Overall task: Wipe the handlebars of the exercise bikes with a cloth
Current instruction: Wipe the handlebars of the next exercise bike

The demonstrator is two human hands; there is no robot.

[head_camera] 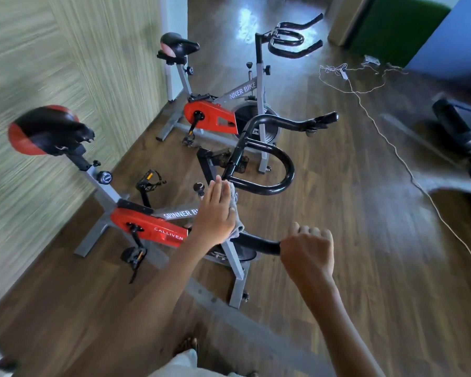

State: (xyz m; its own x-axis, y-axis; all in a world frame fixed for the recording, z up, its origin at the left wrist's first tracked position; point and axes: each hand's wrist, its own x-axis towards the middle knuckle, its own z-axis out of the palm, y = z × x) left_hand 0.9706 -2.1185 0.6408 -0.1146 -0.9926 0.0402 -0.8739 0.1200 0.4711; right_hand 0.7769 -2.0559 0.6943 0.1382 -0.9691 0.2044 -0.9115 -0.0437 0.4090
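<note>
**Wooden floor** (351, 240) fills the view. Its left edge meets a striped wall (38, 77). The widest open stretch lies to the right of the bikes and is crossed by 1 pale cord (392, 148), which runs from the far right toward the lower right. 1 dark machine (457, 126) cuts in at the right edge.

**Bikes.** 2 exercise bikes stand in a row along the wall, both grey-framed with red covers. The near bike (147, 227) is at lower centre and the far bike (210, 115) is behind it, with a narrow strip of floor between them. Each carries 1 saddle and 1 set of black handlebars, so 2 saddles and 2 sets are counted. The near handlebars (290, 170) project rightward over the open floor. The far handlebars (297, 54) stand well apart near the top.

**Hands.** 2 bare hands reach in from below.
- The right hand (307, 251) is a fist around the end of the near handlebars' closest horn, fingers fully curled round the tube.
- The left hand (215, 213) has 4 fingers straight and held together, palm flat against 1 pale grey cloth (235, 210). Its thumb is hidden.

**Cloth.** The cloth lies between that palm and the bar, covering the stretch between the loop and the gripped horn. A fold shows below the heel of the hand.
</note>
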